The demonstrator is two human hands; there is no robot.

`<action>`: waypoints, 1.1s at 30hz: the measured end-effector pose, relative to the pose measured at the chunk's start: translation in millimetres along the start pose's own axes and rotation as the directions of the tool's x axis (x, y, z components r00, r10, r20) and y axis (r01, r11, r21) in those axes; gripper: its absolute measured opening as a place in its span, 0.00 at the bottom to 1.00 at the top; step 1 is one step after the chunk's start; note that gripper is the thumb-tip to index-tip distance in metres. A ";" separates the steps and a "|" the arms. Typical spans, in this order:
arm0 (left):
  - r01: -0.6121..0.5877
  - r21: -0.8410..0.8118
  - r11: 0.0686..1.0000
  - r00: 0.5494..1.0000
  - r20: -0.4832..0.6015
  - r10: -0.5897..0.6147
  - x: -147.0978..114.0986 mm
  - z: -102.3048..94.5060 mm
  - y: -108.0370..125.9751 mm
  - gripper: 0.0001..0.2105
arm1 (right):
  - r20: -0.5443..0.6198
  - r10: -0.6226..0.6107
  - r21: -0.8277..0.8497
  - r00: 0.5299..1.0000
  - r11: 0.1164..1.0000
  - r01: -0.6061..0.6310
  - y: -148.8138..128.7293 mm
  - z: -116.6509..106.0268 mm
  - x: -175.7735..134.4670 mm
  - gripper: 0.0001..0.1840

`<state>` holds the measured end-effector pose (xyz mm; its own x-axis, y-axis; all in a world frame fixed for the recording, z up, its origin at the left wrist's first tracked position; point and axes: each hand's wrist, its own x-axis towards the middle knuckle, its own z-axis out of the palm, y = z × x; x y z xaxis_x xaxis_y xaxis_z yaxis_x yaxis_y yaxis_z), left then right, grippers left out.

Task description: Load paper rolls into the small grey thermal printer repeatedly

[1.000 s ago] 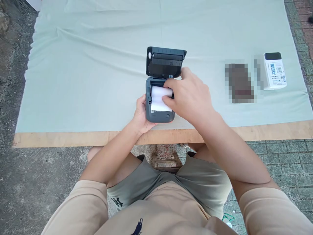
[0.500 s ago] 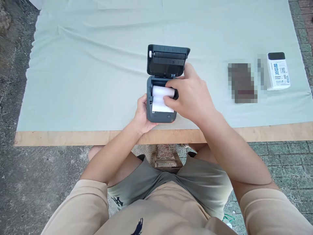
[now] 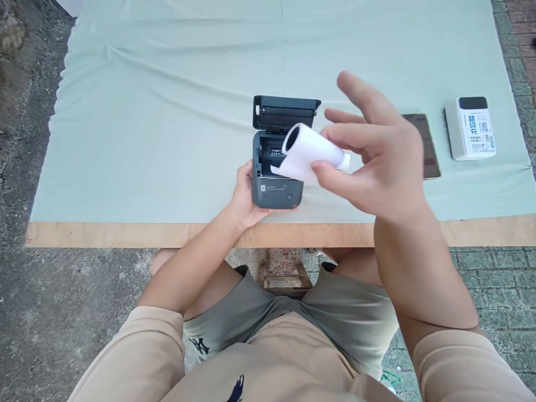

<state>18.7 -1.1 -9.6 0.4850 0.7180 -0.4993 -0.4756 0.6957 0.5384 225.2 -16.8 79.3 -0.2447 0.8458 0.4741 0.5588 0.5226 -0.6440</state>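
A dark grey label printer (image 3: 272, 192) stands near the front of the table with its lid (image 3: 285, 109) swung up. Its inner bay shows, with a small printed label inside. My left hand (image 3: 245, 195) is closed around the printer's left side and lower edge. Above and to the right of the bay, my right hand (image 3: 377, 156) pinches a white paper roll (image 3: 312, 151) between thumb and finger. The roll is tilted, its dark hollow core faces left, and a loose paper flap hangs toward the printer. The other fingers of that hand are spread.
A pale green cloth (image 3: 167, 128) with creases covers the table, whose bare wooden edge (image 3: 125, 234) runs along the front. To the right lie a phone (image 3: 429, 145), partly behind my right hand, and a white box (image 3: 473, 128) with a black end and printing.
My right hand has lifted the paper roll out of the printer bay, moving up and right. The left hand keeps its hold on the printer, and the lid is still up.
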 end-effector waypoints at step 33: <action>-0.076 -0.025 0.997 0.997 -0.004 0.076 1.2 -5.4 -3.6 0.27 | 0.375 -0.116 -0.213 0.920 0.955 0.207 0.0 1.2 -34.2 0.05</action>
<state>17.0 -2.6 -15.8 0.4445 0.7688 -0.4597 -0.5289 0.6394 0.5580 232.6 -45.7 62.4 -0.5865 0.7579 0.2856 0.6518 0.6510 -0.3890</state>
